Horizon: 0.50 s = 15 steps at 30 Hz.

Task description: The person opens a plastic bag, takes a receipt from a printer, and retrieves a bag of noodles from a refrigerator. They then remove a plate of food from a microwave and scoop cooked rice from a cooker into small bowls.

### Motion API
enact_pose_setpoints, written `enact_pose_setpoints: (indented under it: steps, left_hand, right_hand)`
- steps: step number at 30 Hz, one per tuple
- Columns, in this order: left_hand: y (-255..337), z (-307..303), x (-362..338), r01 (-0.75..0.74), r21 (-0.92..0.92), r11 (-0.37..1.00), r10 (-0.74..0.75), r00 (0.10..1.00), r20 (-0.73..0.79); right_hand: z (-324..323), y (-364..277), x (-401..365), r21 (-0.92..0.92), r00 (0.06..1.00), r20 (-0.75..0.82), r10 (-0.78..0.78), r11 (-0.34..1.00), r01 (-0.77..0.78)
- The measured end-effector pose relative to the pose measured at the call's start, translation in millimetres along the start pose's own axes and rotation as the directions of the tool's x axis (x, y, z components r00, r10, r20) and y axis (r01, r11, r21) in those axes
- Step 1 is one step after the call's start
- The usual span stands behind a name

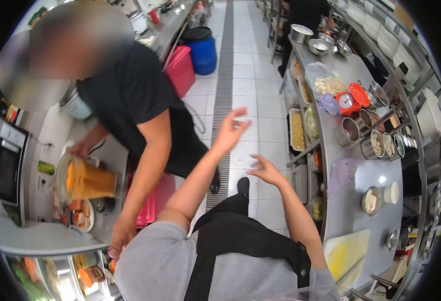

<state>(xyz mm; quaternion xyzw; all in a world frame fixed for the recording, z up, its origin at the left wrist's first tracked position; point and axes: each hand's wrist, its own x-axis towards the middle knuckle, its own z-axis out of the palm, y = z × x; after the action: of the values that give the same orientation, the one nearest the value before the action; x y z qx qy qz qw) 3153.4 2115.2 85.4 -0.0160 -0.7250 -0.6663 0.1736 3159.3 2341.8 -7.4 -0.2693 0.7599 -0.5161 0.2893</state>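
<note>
My left hand is raised ahead of me over the floor drain, its fingers loosely bent and apart, holding nothing. Lower and to the right, my right hand hovers above the white tiles with fingers spread and nothing in it. The two hands do not touch. On my left a co-worker in a black shirt stands close to my left arm. One of that person's hands grips a clear container of orange contents; the other reaches down beside my left sleeve.
A steel worktable on my right carries a red scale, several metal pots, a bowl of pale food and a yellow-stained cutting board. An open refrigerated compartment is at lower left. Farther off stands a blue barrel.
</note>
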Motion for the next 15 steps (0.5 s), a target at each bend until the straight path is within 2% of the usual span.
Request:
enact_pose_setpoints:
  steps: [2,5,9,10,12,14,15]
  left_hand:
    - [24.9,-4.6,44.4,-0.08,-0.111,0.991,0.067,0.991,-0.113]
    - [46.1,-26.4,117.1,-0.21,-0.091,0.973,0.173,0.936,-0.306]
    - [83.6,-48.9,188.2,-0.273,-0.062,0.96,0.194,0.809,-0.556]
    - [94.6,-55.6,201.8,-0.303,-0.007,0.953,0.246,0.787,-0.566]
    - [145.6,-70.1,225.0,-0.427,0.209,0.88,0.473,0.741,-0.477]
    - [184.4,-81.3,240.4,-0.441,0.487,0.753,0.656,0.563,-0.503]
    - [186.9,-84.9,244.0,-0.487,0.501,0.715,0.699,0.491,-0.52]
  right_hand:
    - [-17.8,-53.5,53.1,-0.054,0.986,0.059,-0.159,0.985,0.162]
    - [-56.1,-62.9,132.4,-0.096,0.976,0.048,-0.212,0.972,0.216]
    - [-116.5,13.9,200.5,-0.241,0.998,-0.058,0.01,0.97,-0.023]
    - [-129.9,25.7,209.4,-0.216,0.999,-0.031,0.017,0.976,-0.024]
    - [-153.6,30.0,235.1,-0.128,0.998,0.015,0.064,0.99,-0.061]
    - [-156.2,38.3,266.0,-0.042,0.987,0.073,0.141,0.99,-0.138]
    - [-158.2,47.0,292.3,-0.041,0.981,0.109,0.163,0.986,-0.159]
